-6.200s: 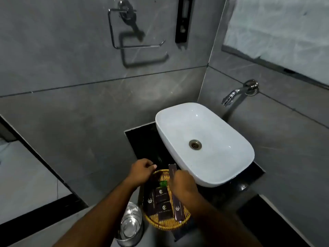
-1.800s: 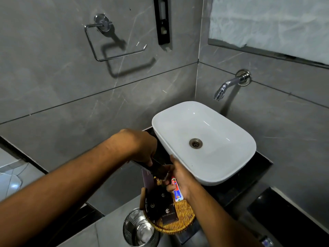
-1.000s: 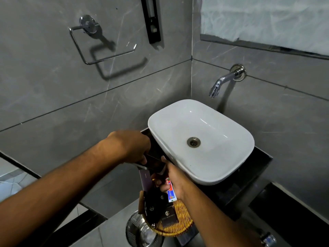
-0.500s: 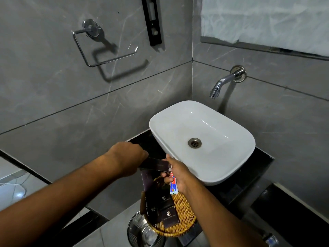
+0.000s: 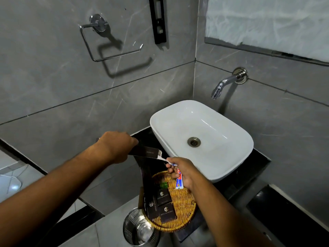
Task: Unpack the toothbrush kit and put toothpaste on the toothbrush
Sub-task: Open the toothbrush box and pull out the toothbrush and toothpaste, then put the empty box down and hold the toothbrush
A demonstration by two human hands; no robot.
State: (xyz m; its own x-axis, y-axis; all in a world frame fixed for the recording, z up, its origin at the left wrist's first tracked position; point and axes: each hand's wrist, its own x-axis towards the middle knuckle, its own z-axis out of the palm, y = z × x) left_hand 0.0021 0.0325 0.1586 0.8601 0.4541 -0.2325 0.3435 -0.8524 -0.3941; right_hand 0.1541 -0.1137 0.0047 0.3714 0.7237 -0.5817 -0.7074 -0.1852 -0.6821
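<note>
My left hand (image 5: 116,147) grips a long dark kit box (image 5: 145,152), held level above the counter. A white toothbrush (image 5: 164,159) sticks out of the box's open right end. My right hand (image 5: 180,169) pinches the toothbrush at that end. The same hand also holds a small white, red and blue toothpaste tube (image 5: 179,180) against the palm. Both hands hover just above a woven basket (image 5: 185,202) left of the white basin (image 5: 229,157).
The basket holds several dark packets (image 5: 162,205) and a small green item (image 5: 164,185). A steel bin (image 5: 138,229) stands on the floor below it. A wall tap (image 5: 226,82) juts over the basin. A chrome towel ring (image 5: 106,41) hangs on the left wall.
The box has been raised out of the basket and turned level. My hands have drawn apart, and the toothbrush now shows between the box end and my right fingers.
</note>
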